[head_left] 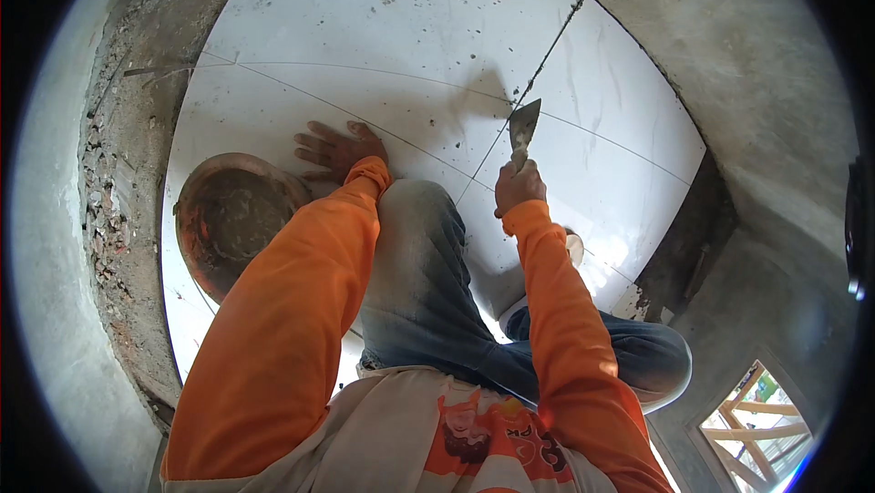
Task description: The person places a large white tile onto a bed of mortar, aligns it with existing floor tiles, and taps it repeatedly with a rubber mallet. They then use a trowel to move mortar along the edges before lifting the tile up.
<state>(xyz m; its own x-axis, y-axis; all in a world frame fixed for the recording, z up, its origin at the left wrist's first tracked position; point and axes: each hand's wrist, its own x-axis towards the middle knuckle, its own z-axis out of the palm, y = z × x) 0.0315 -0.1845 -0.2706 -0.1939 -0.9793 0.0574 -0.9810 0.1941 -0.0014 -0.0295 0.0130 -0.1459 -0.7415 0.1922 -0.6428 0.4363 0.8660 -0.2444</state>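
My right hand grips the handle of a flat metal scraper, blade pointing up over the dark joint between white floor tiles. My left hand lies flat on the tile, fingers spread, holding nothing. Just left of it sits a round rust-brown bowl smeared with grey mortar. Both arms wear orange sleeves. My bent knees in blue jeans fill the space between the arms.
Rough rubble and broken concrete edge the tiles on the left. A grey cement wall rises at the right, with a dark untiled gap at its foot. A wooden frame shows at lower right.
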